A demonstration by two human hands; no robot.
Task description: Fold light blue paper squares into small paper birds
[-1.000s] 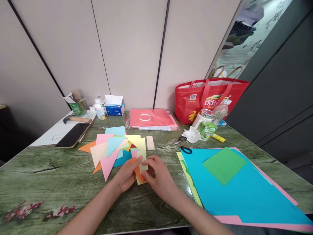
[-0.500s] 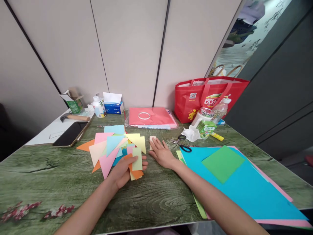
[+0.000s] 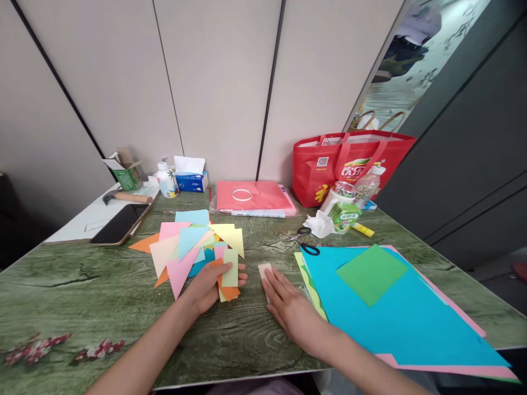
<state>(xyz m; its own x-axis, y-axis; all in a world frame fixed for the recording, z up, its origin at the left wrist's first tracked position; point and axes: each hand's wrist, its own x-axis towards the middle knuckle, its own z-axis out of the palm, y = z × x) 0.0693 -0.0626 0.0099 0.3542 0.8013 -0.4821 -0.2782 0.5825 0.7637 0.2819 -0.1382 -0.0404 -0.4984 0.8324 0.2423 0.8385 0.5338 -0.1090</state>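
My left hand (image 3: 205, 291) is closed around several small paper slips (image 3: 231, 270), pale green on top with orange beneath, thumb across them. Just to its right, my right hand (image 3: 297, 311) lies flat with fingers stretched out over a small cream paper slip (image 3: 264, 269); part of that slip is covered by the fingers. Beyond my left hand spreads a loose heap of coloured paper pieces (image 3: 163, 258) in pink, blue, orange, cream and yellow. Black-handled scissors (image 3: 309, 249) rest past my right hand, touching the edge of the big blue sheet (image 3: 370, 329).
A green paper square (image 3: 373, 274) tops the blue sheet. Farther back stand a red bag (image 3: 317, 170), a green carton (image 3: 346, 216), a crumpled tissue (image 3: 319, 225) and a glue stick (image 3: 363, 230). A phone (image 3: 119, 224), hammer (image 3: 134, 197) and tissue box (image 3: 192, 181) sit left.
My right hand has moved toward me and slightly right, bringing the cream slip along the table under its fingers. My left hand keeps its slips in nearly the same place.
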